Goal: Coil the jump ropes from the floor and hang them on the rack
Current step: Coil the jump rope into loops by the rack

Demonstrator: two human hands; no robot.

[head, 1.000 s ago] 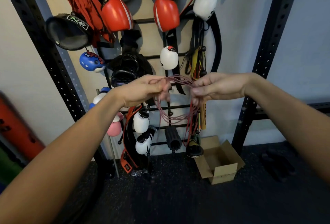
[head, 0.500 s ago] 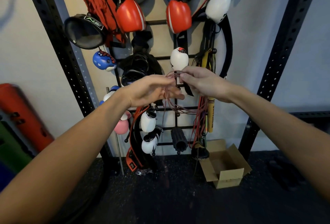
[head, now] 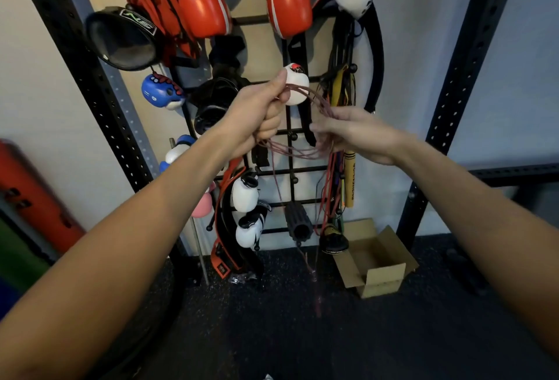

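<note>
Half a second ago the hands met at the top of the bundle; now they have drawn apart. The left hand [head: 260, 119] is turned upright in a fist, gripping one side of the jump rope [head: 304, 91]. The right hand [head: 354, 134] has its fingers curled round the opposite side of the loops, so the reddish coil is stretched into an oval between them. A loose tail hangs down toward the floor [head: 272, 337] — so I judge the coiling is nearly done but not finished, and nothing is hung yet.

The coil is held just in front of the black wall rack [head: 305, 169], which is crowded with red boxing gloves [head: 202, 7], white gloves and other ropes. The floor is dark speckled rubber, with an open cardboard box [head: 379, 267] at the foot of the rack. Perforated black uprights [head: 472, 77] stand on either side — pale walls behind them.
</note>
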